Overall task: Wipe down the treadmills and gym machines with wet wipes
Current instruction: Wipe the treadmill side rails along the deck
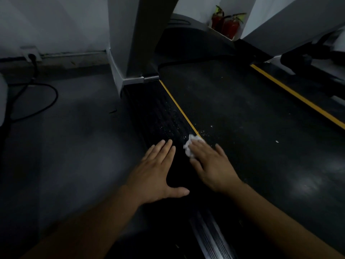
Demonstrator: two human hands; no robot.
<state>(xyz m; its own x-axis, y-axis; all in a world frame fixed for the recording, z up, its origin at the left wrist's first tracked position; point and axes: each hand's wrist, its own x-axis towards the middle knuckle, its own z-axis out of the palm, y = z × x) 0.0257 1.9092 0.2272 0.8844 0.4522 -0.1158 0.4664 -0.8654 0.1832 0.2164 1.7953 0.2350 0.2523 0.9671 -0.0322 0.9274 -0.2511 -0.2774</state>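
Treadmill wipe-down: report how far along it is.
Done: little that shows; only the rail stretch near the hands looks speck-free. In hand: the right hand presses a wipe on the yellow line between rail and belt, while the left hand rests flat on the rail. Left: white specks ahead on rail and belt, and the far rail.

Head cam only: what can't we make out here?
Head view:
- Wipe: mostly under the right hand; its size is hidden.
- Treadmill: console cut off by the top edge.
- Extinguishers: labels too small and dim.
- Cable: one end lost in the dark at the left edge.
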